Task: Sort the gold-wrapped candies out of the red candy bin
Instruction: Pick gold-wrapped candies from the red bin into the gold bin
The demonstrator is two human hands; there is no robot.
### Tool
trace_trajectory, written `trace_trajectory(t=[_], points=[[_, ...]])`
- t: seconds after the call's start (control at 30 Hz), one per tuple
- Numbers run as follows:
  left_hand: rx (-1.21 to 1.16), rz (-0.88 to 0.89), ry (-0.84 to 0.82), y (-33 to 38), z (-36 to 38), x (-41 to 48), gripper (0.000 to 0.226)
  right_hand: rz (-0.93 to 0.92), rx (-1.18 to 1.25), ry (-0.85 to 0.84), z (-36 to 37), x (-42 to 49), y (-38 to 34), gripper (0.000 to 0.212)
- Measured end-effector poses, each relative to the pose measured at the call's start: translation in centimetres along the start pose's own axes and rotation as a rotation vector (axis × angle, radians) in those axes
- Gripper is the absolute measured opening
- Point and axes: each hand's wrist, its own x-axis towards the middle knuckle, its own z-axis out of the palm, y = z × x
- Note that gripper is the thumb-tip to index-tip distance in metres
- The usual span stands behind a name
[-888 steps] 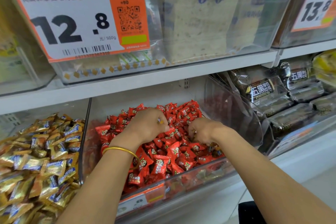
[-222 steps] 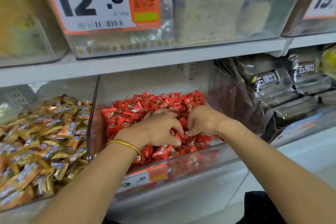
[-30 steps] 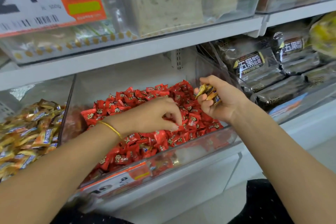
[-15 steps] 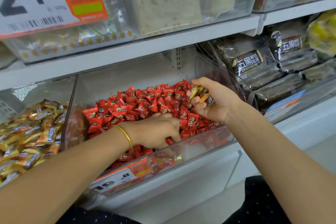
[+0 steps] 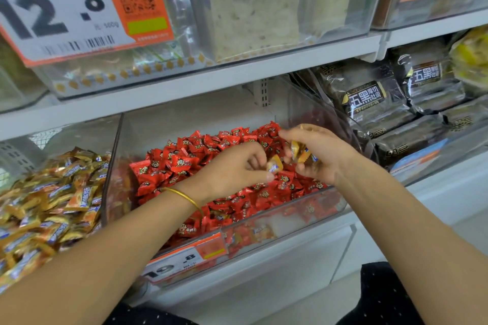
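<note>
Both hands are working over the red candy bin [image 5: 303, 215], a clear tub on the lower shelf that's heaped with red candies [image 5: 190, 161]. The left hand [image 5: 232, 171] is pinching one gold-wrapped candy [image 5: 274, 165] between thumb and fingertips, holding it just above the red pile and right next to the other hand. The right hand [image 5: 320, 157] is curling its fingers around a small gold bunch [image 5: 303, 153]. That part's blurry, so maybe two or three pieces, hard to count.

A thin gold bangle [image 5: 184, 196] is sitting on the left wrist. Just left of the red tub, a neighbouring bin [image 5: 111, 166] is holding a big heap of gold candies [image 5: 52, 206]. A 19.8 price tag [image 5: 184, 258] is stuck to the red tub's front, and dark bread packs [image 5: 369, 100] are lying in the bin to the right.
</note>
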Motion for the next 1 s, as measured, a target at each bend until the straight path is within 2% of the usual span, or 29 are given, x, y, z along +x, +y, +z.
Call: trace_trajectory(t=[0.07,0.17,0.27,0.37,0.4,0.47,0.53,0.57,0.63,0.73,0.8,0.83,0.9,1.0], points=[[-0.05,-0.046,0.129,0.2,-0.6,-0.5,0.022,-0.001,-0.117,0.016,0.2,0.0,0.4,0.015],[-0.06,-0.048,0.208,0.8,-1.0,-1.1,0.023,0.028,-0.127,-0.145,1.2,-0.3,0.8,0.02],[-0.113,-0.045,0.21,1.2,-1.0,-1.8,0.023,0.011,-0.145,-0.265,2.2,-0.5,0.9,0.022],[-0.159,-0.113,0.181,0.8,-1.6,-3.0,0.026,-0.047,-0.258,-0.228,2.4,-0.2,1.0,0.02],[-0.113,-0.122,0.132,0.7,-2.0,-3.5,0.022,-0.064,-0.305,-0.199,2.4,0.0,1.0,0.016],[0.015,-0.113,-0.126,0.4,-2.6,-4.4,0.012,-0.059,-0.381,-0.177,2.2,0.3,1.0,0.009],[0.143,-0.116,-0.396,0.5,-2.4,-4.7,0.011,-0.011,-0.469,-0.242,2.1,0.5,1.1,0.004],[0.209,-0.124,-0.471,0.5,-2.2,-4.6,0.012,0.013,-0.533,-0.299,2.1,0.6,1.2,0.009],[0.315,-0.152,-0.53,0.5,-1.7,-4.0,0.014,0.03,-0.685,-0.399,2.1,0.9,1.2,0.02],[0.398,-0.143,-0.555,0.6,-1.2,-3.5,0.008,-0.015,-0.954,-0.51,2.3,1.4,1.3,0.017],[0.412,-0.133,-0.544,0.2,-1.2,-3.5,0.008,-0.015,-1.117,-0.635,2.6,1.6,1.4,0.008],[0.388,-0.127,-0.514,0.0,-1.4,-3.6,0.008,-0.005,-1.198,-0.689,2.9,1.6,1.6,0.013],[0.279,-0.142,-0.378,-0.3,-1.9,-3.8,0.01,0.022,-1.348,-0.727,3.4,1.7,1.9,0.025],[0.098,-0.195,-0.129,-0.7,-2.9,-4.0,0.007,0.05,-1.429,-0.72,3.9,2.1,2.2,0.034]])
